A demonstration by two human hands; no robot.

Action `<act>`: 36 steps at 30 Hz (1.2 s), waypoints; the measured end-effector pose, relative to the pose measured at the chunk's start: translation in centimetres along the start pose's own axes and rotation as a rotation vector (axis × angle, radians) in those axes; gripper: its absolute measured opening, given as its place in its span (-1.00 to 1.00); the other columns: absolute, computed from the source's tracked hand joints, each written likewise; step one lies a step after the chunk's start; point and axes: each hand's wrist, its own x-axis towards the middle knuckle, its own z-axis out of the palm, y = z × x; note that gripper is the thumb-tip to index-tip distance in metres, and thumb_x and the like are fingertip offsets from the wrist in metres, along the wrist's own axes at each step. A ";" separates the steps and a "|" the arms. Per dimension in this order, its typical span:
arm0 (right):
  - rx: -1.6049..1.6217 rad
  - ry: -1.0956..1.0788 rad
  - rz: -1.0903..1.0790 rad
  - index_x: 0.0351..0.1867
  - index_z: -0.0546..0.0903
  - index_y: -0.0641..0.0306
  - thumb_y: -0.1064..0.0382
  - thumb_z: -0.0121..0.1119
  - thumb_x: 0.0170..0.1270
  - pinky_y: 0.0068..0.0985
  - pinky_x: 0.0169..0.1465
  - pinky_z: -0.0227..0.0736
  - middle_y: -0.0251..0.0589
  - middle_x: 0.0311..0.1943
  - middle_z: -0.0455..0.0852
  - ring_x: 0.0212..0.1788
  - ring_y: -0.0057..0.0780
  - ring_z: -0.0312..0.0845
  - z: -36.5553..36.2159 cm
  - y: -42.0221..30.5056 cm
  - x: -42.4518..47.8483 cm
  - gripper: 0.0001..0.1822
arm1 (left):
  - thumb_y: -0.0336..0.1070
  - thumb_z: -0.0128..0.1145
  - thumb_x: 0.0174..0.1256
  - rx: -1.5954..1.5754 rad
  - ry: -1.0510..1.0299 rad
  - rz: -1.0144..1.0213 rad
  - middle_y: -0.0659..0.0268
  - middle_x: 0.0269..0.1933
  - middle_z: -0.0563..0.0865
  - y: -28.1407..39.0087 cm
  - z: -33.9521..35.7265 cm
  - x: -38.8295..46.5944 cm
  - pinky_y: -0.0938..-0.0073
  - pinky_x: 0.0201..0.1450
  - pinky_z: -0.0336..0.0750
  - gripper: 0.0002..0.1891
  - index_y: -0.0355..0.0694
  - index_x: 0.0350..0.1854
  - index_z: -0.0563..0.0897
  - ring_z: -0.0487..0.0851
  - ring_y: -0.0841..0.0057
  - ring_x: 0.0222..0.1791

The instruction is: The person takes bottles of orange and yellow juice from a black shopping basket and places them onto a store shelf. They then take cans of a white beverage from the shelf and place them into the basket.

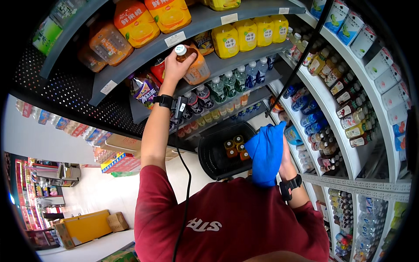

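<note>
My left hand [177, 67] grips a large orange-labelled drink bottle [197, 69] near its white cap, at a grey shelf. Beside that bottle, on the same level, are a purple-labelled bottle [145, 91] and a row of yellow bottles [226, 42]. A blue cloth [266, 154] hangs from my right hand [286, 157], which is partly hidden behind it. Below the shelves, between my arms, stands a black plastic basket [209, 157] with several small bottles [231, 152] inside, their caps upward.
Shelves [209, 26] of large juice bottles rise ahead. White shelves [347, 140] of bottles and cartons curve along the right. A black cable [188, 177] runs from my left wrist past my body. Shrink-wrapped bottle packs [78, 127] and cardboard boxes [117, 221] stand at left.
</note>
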 end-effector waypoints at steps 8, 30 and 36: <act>-0.015 0.000 0.047 0.22 0.55 0.19 -0.22 -0.06 0.53 -0.19 0.27 0.51 -0.10 0.13 0.68 0.13 -0.22 0.63 1.5 0.2 0.6 -0.44 | -0.05 0.47 0.14 0.034 0.021 -0.069 0.14 -0.17 0.83 -3.7 -0.9 1.7 0.39 -0.01 0.62 -0.54 -0.33 -0.08 0.72 0.79 0.41 -0.14; -0.029 -0.083 0.109 0.26 0.54 0.20 -0.19 -0.06 0.54 -0.24 0.28 0.50 -0.14 0.15 0.68 0.13 -0.26 0.63 1.6 0.2 1.4 -0.44 | 0.11 0.35 0.21 0.284 0.180 0.072 -0.12 -0.16 0.73 -1.9 0.8 1.6 0.08 0.07 0.51 -0.46 -0.37 -0.09 0.66 0.65 -0.12 -0.07; -0.169 -0.145 0.190 0.29 0.53 0.22 -0.17 -0.02 0.54 -0.36 0.23 0.51 -0.17 0.14 0.68 0.12 -0.38 0.62 5.6 0.4 10.6 -0.44 | 0.06 0.28 0.29 0.387 0.307 0.094 -0.18 -0.10 0.68 -3.6 2.6 0.4 -0.04 0.09 0.44 -0.47 -0.38 -0.01 0.61 0.56 -0.19 -0.02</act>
